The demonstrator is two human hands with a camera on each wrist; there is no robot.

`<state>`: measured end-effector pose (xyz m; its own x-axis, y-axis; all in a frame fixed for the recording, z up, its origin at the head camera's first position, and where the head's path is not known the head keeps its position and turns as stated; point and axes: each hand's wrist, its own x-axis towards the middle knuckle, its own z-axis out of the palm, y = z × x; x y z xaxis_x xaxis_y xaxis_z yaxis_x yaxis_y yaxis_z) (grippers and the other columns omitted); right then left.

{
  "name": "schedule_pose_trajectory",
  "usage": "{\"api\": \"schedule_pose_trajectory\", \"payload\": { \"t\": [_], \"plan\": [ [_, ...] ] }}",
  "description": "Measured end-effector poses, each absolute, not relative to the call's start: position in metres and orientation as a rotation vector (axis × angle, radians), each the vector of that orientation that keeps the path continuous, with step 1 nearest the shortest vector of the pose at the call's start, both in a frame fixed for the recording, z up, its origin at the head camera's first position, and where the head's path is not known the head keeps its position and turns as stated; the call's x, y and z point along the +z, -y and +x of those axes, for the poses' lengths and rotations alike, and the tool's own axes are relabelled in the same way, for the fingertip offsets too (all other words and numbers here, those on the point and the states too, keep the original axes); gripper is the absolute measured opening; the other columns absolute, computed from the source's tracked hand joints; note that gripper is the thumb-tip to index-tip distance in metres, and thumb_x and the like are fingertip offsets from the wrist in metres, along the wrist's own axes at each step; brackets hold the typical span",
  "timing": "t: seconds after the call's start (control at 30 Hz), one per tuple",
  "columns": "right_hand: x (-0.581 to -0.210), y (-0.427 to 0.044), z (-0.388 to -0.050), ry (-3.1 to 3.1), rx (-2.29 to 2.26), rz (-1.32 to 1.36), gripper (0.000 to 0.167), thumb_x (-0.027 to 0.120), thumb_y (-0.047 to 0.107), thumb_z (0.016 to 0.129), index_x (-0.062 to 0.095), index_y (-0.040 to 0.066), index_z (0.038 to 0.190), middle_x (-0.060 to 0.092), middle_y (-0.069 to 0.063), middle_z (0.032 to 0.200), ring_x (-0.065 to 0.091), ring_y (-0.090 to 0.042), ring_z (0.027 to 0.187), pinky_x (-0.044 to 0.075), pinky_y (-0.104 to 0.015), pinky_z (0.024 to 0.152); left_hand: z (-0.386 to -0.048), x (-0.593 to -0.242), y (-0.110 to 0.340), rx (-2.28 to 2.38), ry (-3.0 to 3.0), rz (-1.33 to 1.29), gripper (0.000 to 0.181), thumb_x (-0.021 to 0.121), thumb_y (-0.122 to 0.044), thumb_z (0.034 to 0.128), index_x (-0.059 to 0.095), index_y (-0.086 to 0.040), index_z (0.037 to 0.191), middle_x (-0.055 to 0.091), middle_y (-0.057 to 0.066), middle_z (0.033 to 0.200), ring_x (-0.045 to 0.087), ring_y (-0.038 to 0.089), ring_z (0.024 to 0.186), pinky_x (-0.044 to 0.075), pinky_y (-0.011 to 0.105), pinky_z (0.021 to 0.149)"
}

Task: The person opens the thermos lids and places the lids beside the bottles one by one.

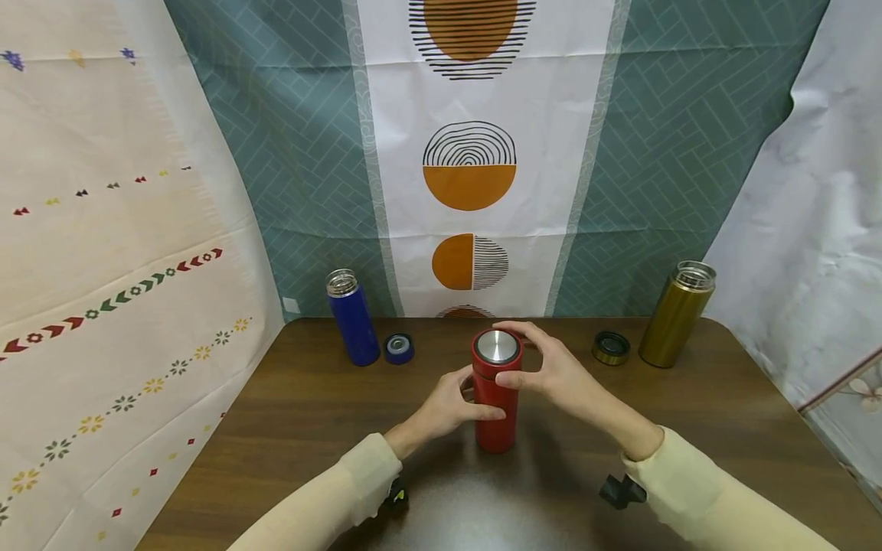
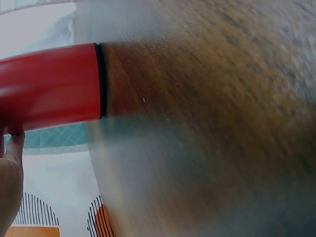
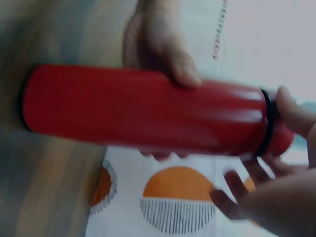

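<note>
A red thermos [image 1: 496, 417] with a steel-topped lid [image 1: 498, 347] stands upright on the table. Around the middle of its body my left hand [image 1: 446, 404] has its fingers and thumb wrapped. My right hand [image 1: 547, 367] pinches the lid from the right side, thumb in front and fingers behind. In the right wrist view the thermos body [image 3: 143, 111] lies sideways across the picture, with a black ring below the lid. The left wrist view shows only the lower part of the thermos [image 2: 54, 84] and a bit of a hand.
An uncapped blue thermos [image 1: 354, 325] stands at the back left, its blue lid [image 1: 399, 348] beside it. At the back right stands an uncapped gold thermos [image 1: 671, 321] with its lid [image 1: 611, 347] to its left. Patterned cloth [image 1: 303, 153] hangs behind the wooden table [image 1: 289, 428].
</note>
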<state>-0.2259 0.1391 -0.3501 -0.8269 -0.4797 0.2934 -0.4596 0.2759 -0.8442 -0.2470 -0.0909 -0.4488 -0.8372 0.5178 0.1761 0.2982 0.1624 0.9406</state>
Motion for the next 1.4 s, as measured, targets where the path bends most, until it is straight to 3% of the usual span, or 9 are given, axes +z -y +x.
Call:
{"api": "schedule_pose_trajectory", "payload": {
  "t": [0.2,0.33,0.5,0.87,1.1,1.27,1.4],
  "plan": [
    [-0.341,-0.151,-0.241,-2.193,-1.59,-0.96,0.067,0.078,0.025,0.092,0.049,0.024,0.153,0.057,-0.002,0.145,0.046,-0.032,0.138,0.036,-0.066,0.112,-0.247,-0.449,0.091,1.727,-2.259,0.783,0.063,0.083,-0.035,0.0895,0.057,-0.019,0.144,0.067,-0.003,0.137,0.064,0.017,0.125,0.05,0.047,0.108],
    [-0.343,-0.151,-0.239,-2.241,-1.57,-0.911,0.079,0.081,0.032,0.089,0.042,0.027,0.158,0.05,-0.002,0.152,0.042,-0.032,0.142,0.034,-0.068,0.113,-0.246,-0.448,0.09,1.729,-2.254,0.78,0.062,0.083,-0.033,0.0896,0.058,-0.019,0.144,0.067,-0.003,0.136,0.064,0.015,0.124,0.05,0.044,0.108],
    [-0.351,-0.14,-0.226,-2.524,-1.579,-0.867,0.093,0.086,0.041,0.084,0.035,0.024,0.16,0.044,-0.007,0.154,0.041,-0.031,0.142,0.035,-0.068,0.114,-0.245,-0.447,0.09,1.745,-2.255,0.792,0.061,0.083,-0.03,0.0893,0.058,-0.018,0.144,0.067,-0.002,0.136,0.064,0.015,0.123,0.05,0.043,0.108],
    [-0.359,-0.128,-0.216,-2.645,-1.675,-0.713,0.074,0.086,0.036,0.086,0.047,0.02,0.147,0.054,-0.003,0.141,0.049,-0.03,0.128,0.045,-0.056,0.104,-0.246,-0.449,0.09,1.75,-2.254,0.808,0.062,0.084,-0.031,0.0889,0.058,-0.018,0.144,0.067,-0.001,0.136,0.064,0.018,0.123,0.051,0.046,0.107],
    [-0.351,-0.139,-0.225,-2.452,-1.632,-0.892,0.065,0.079,0.03,0.093,0.048,0.018,0.149,0.057,-0.006,0.141,0.05,-0.033,0.13,0.047,-0.056,0.104,-0.246,-0.448,0.09,1.744,-2.252,0.805,0.061,0.083,-0.032,0.089,0.058,-0.019,0.143,0.068,-0.003,0.135,0.065,0.018,0.122,0.052,0.047,0.106],
    [-0.339,-0.149,-0.234,-2.248,-1.551,-0.963,0.068,0.076,0.027,0.096,0.043,0.021,0.155,0.053,-0.005,0.148,0.045,-0.033,0.138,0.039,-0.062,0.112,-0.246,-0.448,0.091,1.746,-2.255,0.803,0.062,0.084,-0.035,0.0882,0.059,-0.018,0.143,0.069,-0.002,0.134,0.065,0.018,0.122,0.052,0.046,0.105],
    [-0.338,-0.146,-0.229,-2.335,-1.514,-0.894,0.078,0.079,0.036,0.092,0.038,0.026,0.158,0.046,-0.004,0.153,0.043,-0.032,0.141,0.039,-0.063,0.112,-0.246,-0.449,0.091,1.75,-2.253,0.803,0.062,0.084,-0.033,0.0882,0.059,-0.018,0.143,0.068,-0.002,0.134,0.066,0.018,0.121,0.052,0.044,0.105]
  ]
}}
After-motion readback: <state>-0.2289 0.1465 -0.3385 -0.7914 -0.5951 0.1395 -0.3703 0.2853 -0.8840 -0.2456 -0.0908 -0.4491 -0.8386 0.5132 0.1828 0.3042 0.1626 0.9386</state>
